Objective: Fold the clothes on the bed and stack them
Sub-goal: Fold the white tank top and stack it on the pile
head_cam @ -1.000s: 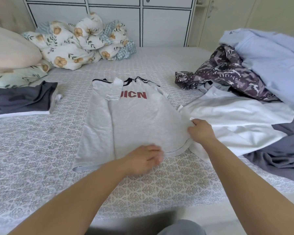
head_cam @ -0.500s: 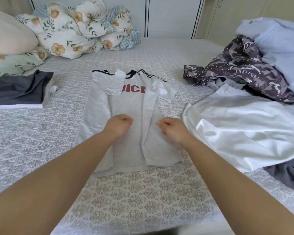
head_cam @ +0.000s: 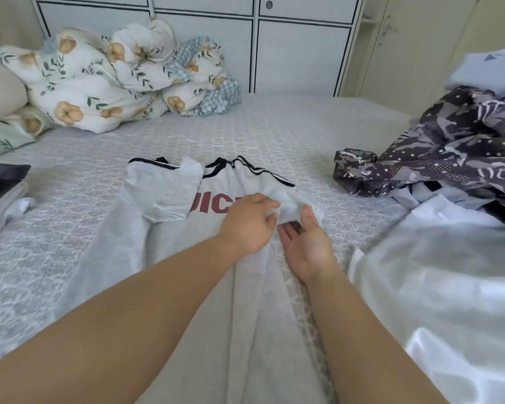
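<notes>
A light grey T-shirt [head_cam: 169,246] with red letters and black shoulder stripes lies face up on the bed, both long sides folded toward the middle. My left hand [head_cam: 250,221] pinches the shirt's right sleeve near the red letters. My right hand [head_cam: 306,240] lies beside it, palm turned up with straight fingers, touching the same sleeve from below. A white garment [head_cam: 438,287] is spread at the right. A dark patterned garment [head_cam: 438,158] lies crumpled behind it. A folded dark grey stack [head_cam: 0,182] sits at the left edge.
The patterned bedspread [head_cam: 274,132] covers the bed. A floral duvet bundle [head_cam: 114,80] and pillows [head_cam: 0,86] are heaped at the back left. White cabinet doors [head_cam: 298,48] stand behind the bed. A pale blue garment [head_cam: 490,71] lies at the far right.
The shirt's right side has been folded in over the middle. Both hands then moved up from the shirt's hem to its right sleeve, where the left hand now pinches the cloth.
</notes>
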